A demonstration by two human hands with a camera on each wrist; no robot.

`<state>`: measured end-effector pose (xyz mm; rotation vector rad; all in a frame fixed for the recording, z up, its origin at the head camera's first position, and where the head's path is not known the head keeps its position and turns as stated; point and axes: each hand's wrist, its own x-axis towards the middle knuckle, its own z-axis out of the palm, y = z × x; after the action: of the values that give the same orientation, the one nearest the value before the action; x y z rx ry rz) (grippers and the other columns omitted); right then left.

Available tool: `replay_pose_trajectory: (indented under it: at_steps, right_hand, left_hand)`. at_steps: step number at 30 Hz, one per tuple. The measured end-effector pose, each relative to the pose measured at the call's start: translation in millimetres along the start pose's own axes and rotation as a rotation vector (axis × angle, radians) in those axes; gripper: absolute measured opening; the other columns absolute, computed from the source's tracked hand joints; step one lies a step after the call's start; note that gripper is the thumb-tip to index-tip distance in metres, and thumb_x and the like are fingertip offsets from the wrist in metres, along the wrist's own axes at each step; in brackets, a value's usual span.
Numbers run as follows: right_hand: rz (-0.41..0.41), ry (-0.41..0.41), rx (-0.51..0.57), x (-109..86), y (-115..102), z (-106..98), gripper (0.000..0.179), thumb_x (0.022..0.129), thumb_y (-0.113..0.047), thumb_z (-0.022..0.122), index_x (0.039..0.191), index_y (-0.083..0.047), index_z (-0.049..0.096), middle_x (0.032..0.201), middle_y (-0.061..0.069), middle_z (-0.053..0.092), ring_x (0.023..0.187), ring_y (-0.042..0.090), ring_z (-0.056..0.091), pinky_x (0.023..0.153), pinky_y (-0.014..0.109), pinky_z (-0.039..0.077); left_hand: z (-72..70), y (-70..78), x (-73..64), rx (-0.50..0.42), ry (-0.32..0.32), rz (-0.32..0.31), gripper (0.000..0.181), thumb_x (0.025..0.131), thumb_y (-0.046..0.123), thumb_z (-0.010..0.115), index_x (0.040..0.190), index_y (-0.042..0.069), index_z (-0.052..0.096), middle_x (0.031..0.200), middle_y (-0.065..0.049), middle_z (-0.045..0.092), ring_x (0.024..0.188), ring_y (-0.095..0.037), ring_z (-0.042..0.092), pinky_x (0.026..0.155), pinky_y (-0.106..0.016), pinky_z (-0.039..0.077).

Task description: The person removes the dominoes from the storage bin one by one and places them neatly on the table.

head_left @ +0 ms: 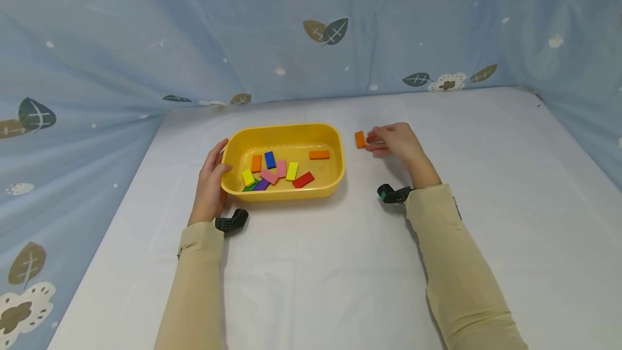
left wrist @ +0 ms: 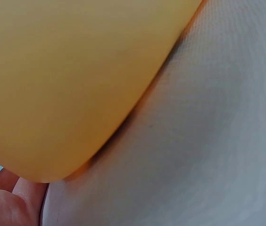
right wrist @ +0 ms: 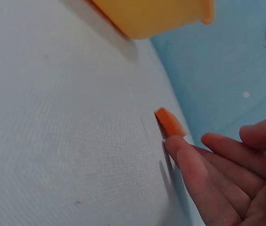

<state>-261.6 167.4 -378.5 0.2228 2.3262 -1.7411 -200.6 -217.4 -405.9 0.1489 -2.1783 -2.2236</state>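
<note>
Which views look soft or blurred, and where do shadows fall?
Head view: fairly even light, faint shadow along the right sleeve; left wrist: yellow tray soft, lacking detail, dark shadow under its edge; right wrist: orange block looks slightly blurred, tray's shadow falls on white cloth.

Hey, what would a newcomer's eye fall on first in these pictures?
Likely the bright yellow tray, held at its left end by the left hand, with colourful blocks scattered inside. Next, a lone orange block to the tray's right, by the right hand.
</note>
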Motion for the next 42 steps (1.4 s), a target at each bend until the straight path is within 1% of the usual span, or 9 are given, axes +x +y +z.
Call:
replay_pose_trajectory:
  at_steps: [5, 10, 13, 21, 26, 30, 33, 37, 42]
  right_hand:
    - [0.000, -0.001, -0.045, -1.2, -1.1, 0.5, 0.038, 0.092, -0.026, 0.044, 0.114, 0.003, 0.055, 0.110, 0.015, 0.059, 0.089, 0.023, 0.063, 0.074, 0.031, 0.052]
    - [-0.075, 0.024, -0.145, -0.6, -2.0, 4.1, 0.036, 0.092, -0.028, 0.044, 0.117, -0.003, 0.055, 0.107, 0.010, 0.060, 0.090, 0.020, 0.061, 0.075, 0.028, 0.051]
    - [-0.143, 0.022, -0.197, -1.3, -4.0, 8.6, 0.037, 0.092, -0.028, 0.044, 0.120, -0.006, 0.055, 0.108, 0.010, 0.060, 0.091, 0.021, 0.060, 0.076, 0.030, 0.051]
    - [-0.336, 0.021, -0.223, -8.4, -15.4, 24.2, 0.031, 0.091, -0.027, 0.048, 0.116, -0.011, 0.057, 0.104, 0.007, 0.061, 0.090, 0.023, 0.058, 0.078, 0.036, 0.049]
    - [-0.468, -0.007, -0.299, -17.6, -21.5, 41.7, 0.028, 0.091, -0.028, 0.049, 0.115, -0.019, 0.058, 0.100, 0.000, 0.062, 0.088, 0.018, 0.059, 0.074, 0.031, 0.050]
    - [-0.560, 0.011, -0.330, -22.2, -26.6, 54.6, 0.025, 0.090, -0.027, 0.051, 0.111, -0.018, 0.061, 0.098, -0.006, 0.062, 0.088, 0.010, 0.057, 0.078, 0.025, 0.048]
    - [-0.599, -0.027, -0.353, -26.2, -30.8, 64.0, 0.025, 0.089, -0.026, 0.053, 0.110, -0.016, 0.062, 0.101, -0.006, 0.062, 0.089, 0.009, 0.055, 0.080, 0.025, 0.046]
    - [-0.625, -0.141, -0.507, -32.9, -35.1, 76.7, 0.029, 0.090, -0.029, 0.051, 0.113, -0.015, 0.061, 0.104, -0.006, 0.061, 0.090, 0.010, 0.053, 0.081, 0.026, 0.045]
    - [-0.623, -0.279, -0.812, -42.9, -41.5, 91.4, 0.033, 0.090, -0.034, 0.048, 0.118, -0.021, 0.058, 0.112, -0.006, 0.058, 0.098, 0.013, 0.052, 0.085, 0.031, 0.042]
  left_hand:
    - [-1.5, 0.5, -1.4, -0.012, -0.002, -0.010, 0.054, 0.088, 0.008, 0.037, 0.135, 0.034, 0.034, 0.142, 0.006, 0.028, 0.125, -0.018, 0.033, 0.098, -0.031, 0.034]
    - [-0.4, 0.6, -0.5, -0.010, 0.003, 0.006, 0.054, 0.088, 0.008, 0.038, 0.136, 0.032, 0.034, 0.141, 0.006, 0.029, 0.124, -0.018, 0.034, 0.097, -0.029, 0.036]
    - [-0.4, -0.3, -0.6, -0.007, 0.006, 0.002, 0.054, 0.088, 0.008, 0.039, 0.135, 0.033, 0.034, 0.141, 0.006, 0.029, 0.124, -0.018, 0.034, 0.096, -0.028, 0.037]
    - [-1.1, -1.7, 1.3, -0.011, -0.004, 0.020, 0.053, 0.088, 0.009, 0.039, 0.136, 0.032, 0.034, 0.141, 0.006, 0.030, 0.123, -0.018, 0.035, 0.095, -0.027, 0.038]
    - [-1.6, -3.1, -1.0, -0.020, 0.000, -0.002, 0.054, 0.088, 0.008, 0.039, 0.136, 0.032, 0.034, 0.141, 0.006, 0.029, 0.124, -0.018, 0.034, 0.096, -0.029, 0.036]
    - [-1.7, -4.2, -1.0, -0.013, -0.005, 0.009, 0.053, 0.088, 0.009, 0.039, 0.134, 0.035, 0.036, 0.141, 0.007, 0.029, 0.124, -0.018, 0.035, 0.096, -0.030, 0.036]
    - [-2.4, -4.4, -0.1, 0.004, -0.006, 0.021, 0.054, 0.088, 0.009, 0.039, 0.135, 0.035, 0.035, 0.141, 0.006, 0.029, 0.124, -0.018, 0.035, 0.095, -0.028, 0.037]
    - [-3.6, -4.4, 0.4, 0.015, -0.010, 0.016, 0.054, 0.088, 0.009, 0.038, 0.136, 0.033, 0.033, 0.142, 0.006, 0.029, 0.124, -0.019, 0.034, 0.095, -0.028, 0.037]
    - [-2.9, -2.7, 0.4, 0.016, -0.009, 0.018, 0.054, 0.088, 0.010, 0.039, 0.134, 0.037, 0.035, 0.141, 0.007, 0.029, 0.124, -0.019, 0.034, 0.095, -0.028, 0.037]
